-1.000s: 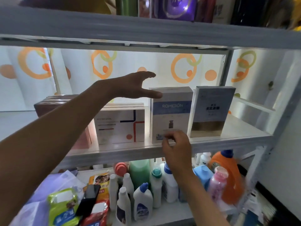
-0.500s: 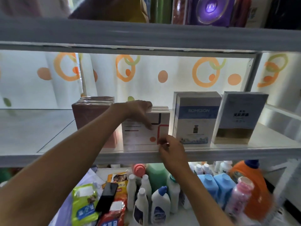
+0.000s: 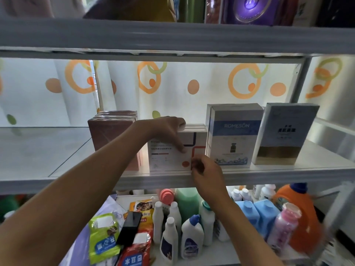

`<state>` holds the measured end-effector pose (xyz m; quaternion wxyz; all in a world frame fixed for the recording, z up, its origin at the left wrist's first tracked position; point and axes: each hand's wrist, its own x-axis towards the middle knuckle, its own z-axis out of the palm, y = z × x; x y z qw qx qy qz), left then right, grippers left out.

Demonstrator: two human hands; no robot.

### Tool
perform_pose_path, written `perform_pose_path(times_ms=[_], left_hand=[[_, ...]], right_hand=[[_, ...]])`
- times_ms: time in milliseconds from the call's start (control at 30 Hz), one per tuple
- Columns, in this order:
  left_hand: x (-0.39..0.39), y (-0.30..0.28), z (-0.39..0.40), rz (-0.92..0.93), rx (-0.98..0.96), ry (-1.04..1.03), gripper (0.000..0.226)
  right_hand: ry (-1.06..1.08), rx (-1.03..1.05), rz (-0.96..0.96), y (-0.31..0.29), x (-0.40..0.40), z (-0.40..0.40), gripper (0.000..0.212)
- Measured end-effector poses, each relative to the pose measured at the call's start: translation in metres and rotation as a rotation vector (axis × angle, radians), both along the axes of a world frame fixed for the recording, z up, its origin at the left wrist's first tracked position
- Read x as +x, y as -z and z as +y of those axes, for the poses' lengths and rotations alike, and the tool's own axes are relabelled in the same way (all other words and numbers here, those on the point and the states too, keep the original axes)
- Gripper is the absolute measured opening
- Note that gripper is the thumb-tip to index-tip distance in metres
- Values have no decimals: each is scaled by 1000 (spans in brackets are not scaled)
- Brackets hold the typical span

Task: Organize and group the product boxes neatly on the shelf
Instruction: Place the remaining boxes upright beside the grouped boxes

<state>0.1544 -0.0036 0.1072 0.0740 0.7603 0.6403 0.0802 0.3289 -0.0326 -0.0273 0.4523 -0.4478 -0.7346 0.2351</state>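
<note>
Now, shelf edge: the white shelf (image 3: 269, 174) is running left to right at mid-height, and its front lip is sitting just under the boxes.
Open room: the left stretch of this shelf is lying bare beside the brown boxes (image 3: 113, 139); a narrow strip is showing to the right of the pale blue box (image 3: 284, 133), near the frame post.
White boxes: the stack of white boxes with red and navy lines (image 3: 194, 144) is standing at the front edge, between the brown boxes and the ROMESON box (image 3: 233, 135), with little gap on either side.
Left hand: the left hand (image 3: 169, 129) is curling over the top of the white stack, fingers hooking behind its top edge and thumb pressing down the front face.
Right hand: the right hand (image 3: 205, 171) is pinching the lower right corner of the front white box with bent fingertips, right at the shelf lip.
Above: the upper shelf beam (image 3: 172, 35) is crossing close overhead, leaving limited height above the taller boxes.
Below: white bottles (image 3: 192, 235), blue bottles (image 3: 257, 214), an orange jug (image 3: 299, 212) and snack packets (image 3: 103, 240) are crowding the lower shelf under both forearms.
Behind: a curtain with orange rings (image 3: 192, 83) is hanging at the back.
</note>
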Motion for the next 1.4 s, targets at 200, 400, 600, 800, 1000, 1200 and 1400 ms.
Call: perform_pose_path(times_ms=[200, 400, 600, 800, 1000, 1200, 1400], left_hand=[[3, -1, -1, 0, -19, 18, 72], [7, -3, -5, 42, -5, -14, 76], [9, -13, -10, 45, 57, -21, 115], [3, -17, -19, 2, 73, -7, 107], [-8, -27, -43, -34, 177, -8, 86], [-56, -33, -72, -61, 335, -41, 77], [-116, -39, -87, 283, 325, -90, 104]], right_hand=[[9, -19, -3, 0, 3, -1, 19], [18, 1, -1, 0, 3, -5, 19], [26, 58, 9, -7, 2, -7, 14], [2, 88, 4, -8, -7, -12, 14], [-62, 126, -12, -16, -25, -24, 18], [-192, 201, -28, -29, -69, -48, 20], [-317, 243, -131, -25, -121, -55, 16]])
